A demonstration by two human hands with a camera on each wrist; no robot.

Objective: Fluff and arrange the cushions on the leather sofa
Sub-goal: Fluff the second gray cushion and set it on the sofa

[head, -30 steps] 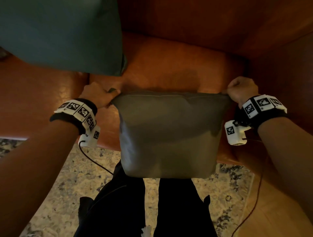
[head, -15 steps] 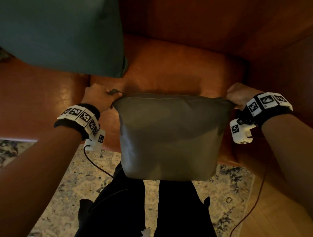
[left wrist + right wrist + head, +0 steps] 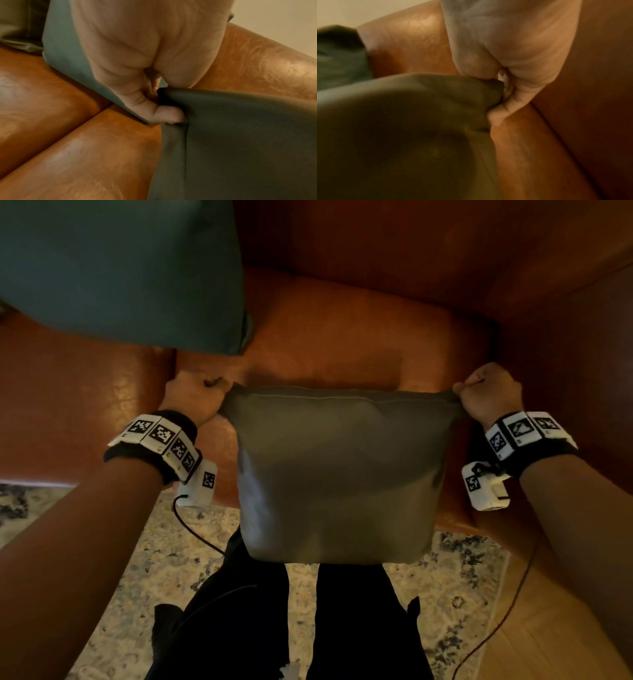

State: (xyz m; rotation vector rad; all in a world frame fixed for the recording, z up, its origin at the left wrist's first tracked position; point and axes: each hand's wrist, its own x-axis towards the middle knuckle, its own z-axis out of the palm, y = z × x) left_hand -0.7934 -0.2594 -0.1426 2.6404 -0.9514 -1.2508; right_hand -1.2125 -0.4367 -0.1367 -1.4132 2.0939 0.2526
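While the olive cushion (image 3: 337, 474) is held hanging just in front of the leather sofa (image 3: 342, 344), each top corner is pinched tight in the grip of the left hand (image 3: 195, 398) and right hand (image 3: 488, 395); it is best shaken evenly (corners kept level) before being set beside the teal cushion (image 3: 120, 272).

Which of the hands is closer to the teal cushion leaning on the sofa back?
Left. The left hand grips the olive cushion's corner just below the teal cushion; the right hand grips the opposite corner, farther away.
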